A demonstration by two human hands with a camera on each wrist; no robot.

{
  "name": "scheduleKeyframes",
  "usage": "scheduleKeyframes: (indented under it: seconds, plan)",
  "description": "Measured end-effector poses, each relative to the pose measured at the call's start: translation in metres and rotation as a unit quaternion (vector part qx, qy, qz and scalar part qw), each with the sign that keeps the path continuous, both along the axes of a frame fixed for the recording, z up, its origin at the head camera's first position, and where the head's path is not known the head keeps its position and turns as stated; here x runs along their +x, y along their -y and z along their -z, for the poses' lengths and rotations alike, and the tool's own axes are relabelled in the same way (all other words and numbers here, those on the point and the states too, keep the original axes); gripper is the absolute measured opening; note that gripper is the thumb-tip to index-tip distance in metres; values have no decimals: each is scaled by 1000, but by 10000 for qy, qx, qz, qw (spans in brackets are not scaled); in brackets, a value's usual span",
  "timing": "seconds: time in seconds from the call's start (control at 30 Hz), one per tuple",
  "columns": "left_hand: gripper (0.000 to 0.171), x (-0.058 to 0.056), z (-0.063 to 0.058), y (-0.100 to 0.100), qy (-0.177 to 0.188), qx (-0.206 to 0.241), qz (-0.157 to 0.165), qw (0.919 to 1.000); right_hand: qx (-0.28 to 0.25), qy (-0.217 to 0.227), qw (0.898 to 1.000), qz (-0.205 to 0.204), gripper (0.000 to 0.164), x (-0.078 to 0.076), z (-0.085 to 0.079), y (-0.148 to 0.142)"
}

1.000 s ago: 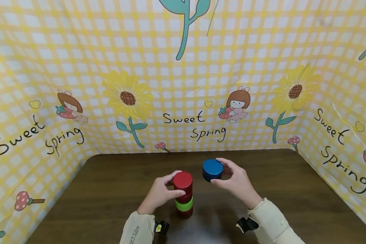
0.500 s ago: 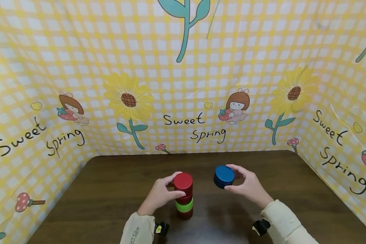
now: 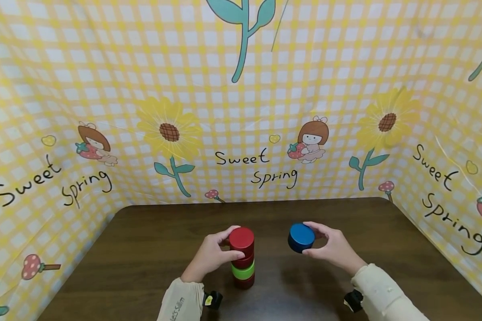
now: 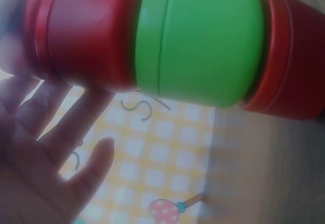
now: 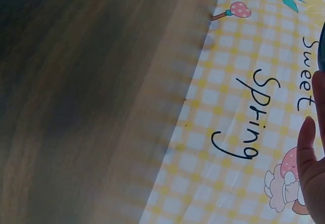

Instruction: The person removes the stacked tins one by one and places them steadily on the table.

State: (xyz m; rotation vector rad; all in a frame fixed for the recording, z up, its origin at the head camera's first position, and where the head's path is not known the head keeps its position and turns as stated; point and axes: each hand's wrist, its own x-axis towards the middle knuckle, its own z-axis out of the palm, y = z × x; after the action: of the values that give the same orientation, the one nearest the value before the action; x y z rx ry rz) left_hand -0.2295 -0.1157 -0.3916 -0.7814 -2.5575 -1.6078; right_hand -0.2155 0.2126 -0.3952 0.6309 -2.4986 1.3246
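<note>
Facing gingham (image 3: 241, 111), left hand (image 3: 212, 254) grips red cylinder (image 3: 242, 238) above table (image 3: 144, 249) (right hand (image 3: 335, 248), blue cylinder (image 3: 301, 236)).

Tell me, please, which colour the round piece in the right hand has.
The round piece is blue, best seen in the head view.

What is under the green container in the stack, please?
Directly under the green container is a red container, the lowest in the stack, standing on the table. Its top is covered by the green one, and the patch of table beneath it is hidden.
</note>
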Motion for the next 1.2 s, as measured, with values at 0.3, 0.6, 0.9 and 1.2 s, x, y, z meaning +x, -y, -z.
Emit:
scheduleKeyframes:
  seconds: [0.3, 0.6, 0.9, 1.2]
  plan:
    - [60, -1, 3, 0, 88, 88, 12, 9999, 109, 309, 9994, -75, 62, -2, 4, -5]
    - [60, -1, 4, 0, 98, 81, -22, 9999, 172, 544, 9980, -270, 61, -4, 9, -9]
    - [59, -2, 4, 0, 76, 58, -19, 10000, 275, 1112, 9919, -550, 63, -9, 16, -14]
    - [61, -2, 5, 1, -28, 5, 27, 10000, 398, 1432, 9842, -960, 65, -11, 24, -14]
